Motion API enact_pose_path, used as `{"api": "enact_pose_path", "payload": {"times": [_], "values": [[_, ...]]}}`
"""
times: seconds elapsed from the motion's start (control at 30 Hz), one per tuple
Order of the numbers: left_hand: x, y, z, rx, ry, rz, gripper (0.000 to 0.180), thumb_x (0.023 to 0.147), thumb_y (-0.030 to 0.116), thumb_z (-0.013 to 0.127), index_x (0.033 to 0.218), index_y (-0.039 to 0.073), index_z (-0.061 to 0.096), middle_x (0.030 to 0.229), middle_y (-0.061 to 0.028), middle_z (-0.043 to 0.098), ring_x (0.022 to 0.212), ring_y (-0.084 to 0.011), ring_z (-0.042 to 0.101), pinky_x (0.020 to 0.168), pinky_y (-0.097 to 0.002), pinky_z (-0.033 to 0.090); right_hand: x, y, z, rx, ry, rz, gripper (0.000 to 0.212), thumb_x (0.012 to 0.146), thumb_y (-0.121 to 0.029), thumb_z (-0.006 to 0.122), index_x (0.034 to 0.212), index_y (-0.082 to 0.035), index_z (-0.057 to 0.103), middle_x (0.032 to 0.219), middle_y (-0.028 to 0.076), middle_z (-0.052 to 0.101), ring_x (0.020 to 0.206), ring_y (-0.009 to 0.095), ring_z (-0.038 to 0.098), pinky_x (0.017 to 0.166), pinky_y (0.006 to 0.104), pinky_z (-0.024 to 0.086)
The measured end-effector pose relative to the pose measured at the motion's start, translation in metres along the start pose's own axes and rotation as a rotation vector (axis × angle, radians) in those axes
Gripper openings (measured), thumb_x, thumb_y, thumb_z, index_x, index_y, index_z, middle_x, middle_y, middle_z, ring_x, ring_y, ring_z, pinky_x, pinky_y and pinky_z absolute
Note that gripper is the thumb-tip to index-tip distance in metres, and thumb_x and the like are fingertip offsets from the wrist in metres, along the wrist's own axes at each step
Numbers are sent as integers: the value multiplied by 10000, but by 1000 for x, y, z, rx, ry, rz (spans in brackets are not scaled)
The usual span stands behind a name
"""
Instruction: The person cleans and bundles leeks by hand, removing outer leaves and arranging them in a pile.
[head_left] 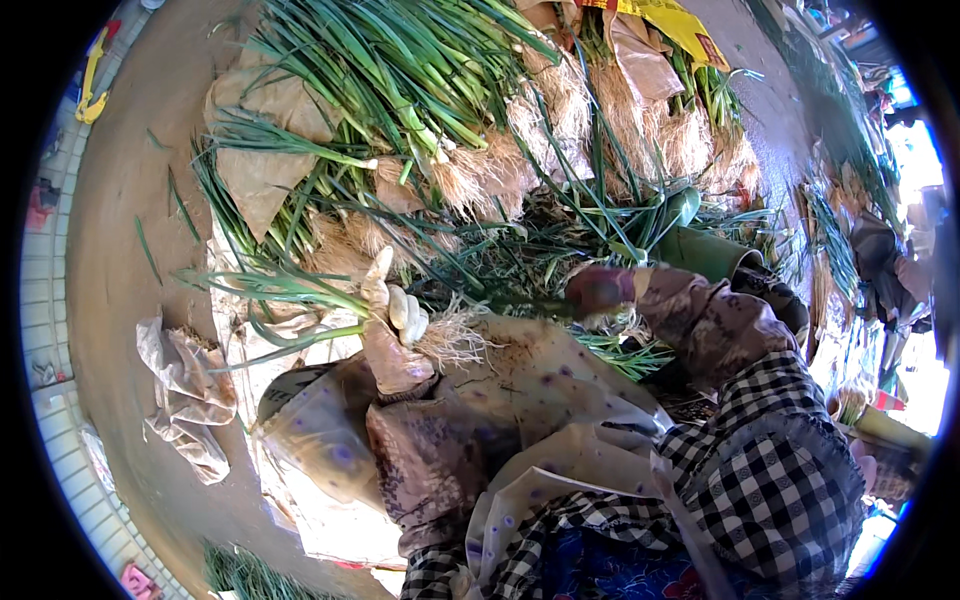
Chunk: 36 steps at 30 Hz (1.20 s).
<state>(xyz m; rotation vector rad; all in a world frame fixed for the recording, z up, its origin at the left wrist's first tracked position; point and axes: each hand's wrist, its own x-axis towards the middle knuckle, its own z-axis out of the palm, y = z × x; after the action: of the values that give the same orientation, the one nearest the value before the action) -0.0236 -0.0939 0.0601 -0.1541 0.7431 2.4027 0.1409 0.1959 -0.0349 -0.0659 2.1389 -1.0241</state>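
Observation:
My left hand [398,322], in a pale, soiled glove, is closed around a few green onions [330,300]. Their green leaves point left, and their stringy roots [455,338] hang out on the right side of the fist. To the right, my right hand [600,290] in a dark reddish glove is smeared by motion, so its fingers are not clear. It hovers over loose, stripped leaves [500,255] scattered on the ground. A spotted clear plastic apron [560,375] covers my lap beneath both hands.
A large heap of green onions [390,70] lies beyond my hands, with rooted bundles [690,140] at its right. An olive-green tube-shaped thing [695,252] lies past my right forearm. Crumpled plastic [185,400] rests at the left, and a yellow object [93,80] at the far left.

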Motion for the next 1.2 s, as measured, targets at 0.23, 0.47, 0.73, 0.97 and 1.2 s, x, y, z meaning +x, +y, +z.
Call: {"api": "enact_pose_path", "payload": {"times": [0.23, 0.47, 0.73, 0.97, 1.2], "values": [[-6, 10, -9, -50, 3, 107, 431, 915, 162, 387, 1289, -13, 265, 553, 33, 335, 400, -45, 280, 359, -176, 258, -14, -53, -49, -104, 191, -227, 273, 715, -283, 593, 846, -48, 640, 602, 106, 576, 543, 228, 559, 496, 315, 437], [-9, 17, -1, 74, 85, 192, 417, 922, 191, 388, 1286, 7, 304, 569, 37, 352, 398, -42, 266, 357, -184, 244, -100, 90, 70, -523, -481, 261, 304, 729, -325, 551, 814, -42, 621, 725, 162, 595, 607, 284, 572, 579, 390, 459], [4, -4, -1, 422, 170, 316, 353, 877, 107, 471, 1219, 23, 436, 984, -87, 575, 777, -100, 552, 685, -213, 478, -41, 81, 87, -563, -113, 320, 270, 767, -283, 550, 917, -64, 599, 769, 162, 584, 677, 280, 571, 636, 401, 456], [0, -23, -3, 158, 6, -52, 381, 891, 229, 469, 1225, 48, 436, 561, 27, 455, 373, -23, 297, 340, -171, 241, 127, -53, -43, 695, 1093, -93, 466, 805, -213, 571, 1201, -23, 417, 1057, 129, 535, 903, 256, 544, 824, 404, 415], [6, -38, -2, 257, 172, -161, 222, 886, 229, 476, 976, 30, 515, 526, 27, 400, 388, -56, 303, 360, -202, 236, 179, -95, -124, 542, 1040, -136, 397, 802, -189, 496, 1135, 4, 400, 924, 180, 550, 709, 216, 534, 615, 329, 448]]}}
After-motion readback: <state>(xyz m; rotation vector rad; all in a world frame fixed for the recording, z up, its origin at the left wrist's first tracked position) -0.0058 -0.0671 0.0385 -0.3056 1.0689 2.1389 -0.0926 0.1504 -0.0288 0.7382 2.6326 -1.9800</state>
